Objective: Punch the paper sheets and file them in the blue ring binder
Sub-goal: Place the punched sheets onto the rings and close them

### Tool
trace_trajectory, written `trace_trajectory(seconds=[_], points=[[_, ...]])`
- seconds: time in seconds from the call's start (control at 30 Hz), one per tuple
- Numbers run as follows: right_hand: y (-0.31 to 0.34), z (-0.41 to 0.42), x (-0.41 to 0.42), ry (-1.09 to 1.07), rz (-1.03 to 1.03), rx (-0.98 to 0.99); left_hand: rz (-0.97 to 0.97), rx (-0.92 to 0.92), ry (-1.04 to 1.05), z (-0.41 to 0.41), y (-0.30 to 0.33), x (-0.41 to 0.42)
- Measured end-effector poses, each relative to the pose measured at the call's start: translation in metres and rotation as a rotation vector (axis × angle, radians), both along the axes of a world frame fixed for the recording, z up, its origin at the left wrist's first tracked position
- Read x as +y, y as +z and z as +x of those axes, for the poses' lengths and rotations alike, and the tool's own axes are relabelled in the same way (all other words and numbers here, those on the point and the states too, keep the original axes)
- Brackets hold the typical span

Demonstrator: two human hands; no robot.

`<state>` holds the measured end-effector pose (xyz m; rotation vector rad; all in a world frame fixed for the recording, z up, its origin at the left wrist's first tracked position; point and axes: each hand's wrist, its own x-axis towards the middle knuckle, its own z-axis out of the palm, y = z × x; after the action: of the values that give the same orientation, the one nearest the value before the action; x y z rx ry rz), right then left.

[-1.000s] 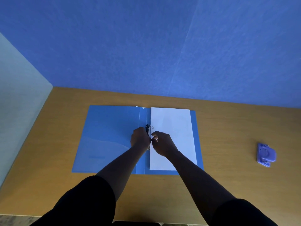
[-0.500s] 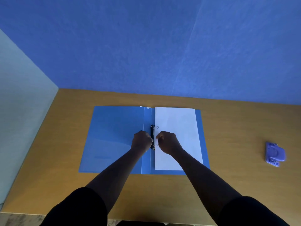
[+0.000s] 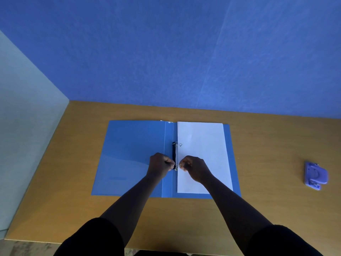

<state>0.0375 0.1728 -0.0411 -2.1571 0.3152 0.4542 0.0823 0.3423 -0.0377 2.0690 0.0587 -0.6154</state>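
The blue ring binder (image 3: 129, 154) lies open flat on the wooden table (image 3: 267, 145). White paper sheets (image 3: 203, 141) lie on its right half, their left edge at the black ring mechanism (image 3: 174, 150) in the spine. The upper ring (image 3: 180, 144) pokes through the paper. My left hand (image 3: 159, 166) is curled just left of the lower ring, its fingertips pinching at it. My right hand (image 3: 194, 168) is curled just right of the same ring and rests on the paper, fingertips pinching at the ring too. The lower ring is mostly hidden between the fingers.
A purple hole punch (image 3: 315, 175) sits on the table far to the right. A blue wall rises behind the table's far edge and a pale panel stands along the left side.
My two hands have drawn slightly apart at the lower ring, so a small gap shows between them. The view has shifted a little; binder and paper stay put.
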Motion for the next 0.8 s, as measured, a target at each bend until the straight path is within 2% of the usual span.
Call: trace_trajectory(seconds=[0.43,0.67,0.8], points=[[-0.010,-0.002,0.013,-0.110,-0.059,-0.057,0.136,-0.125,-0.022,-0.006,0.000,-0.015],[-0.015,0.002,0.019,-0.094,-0.129,-0.033,0.208,-0.143,0.001,-0.010,-0.004,-0.023],[-0.011,0.005,0.014,-0.029,-0.130,-0.030,0.160,-0.129,0.005,-0.008,-0.001,-0.023]])
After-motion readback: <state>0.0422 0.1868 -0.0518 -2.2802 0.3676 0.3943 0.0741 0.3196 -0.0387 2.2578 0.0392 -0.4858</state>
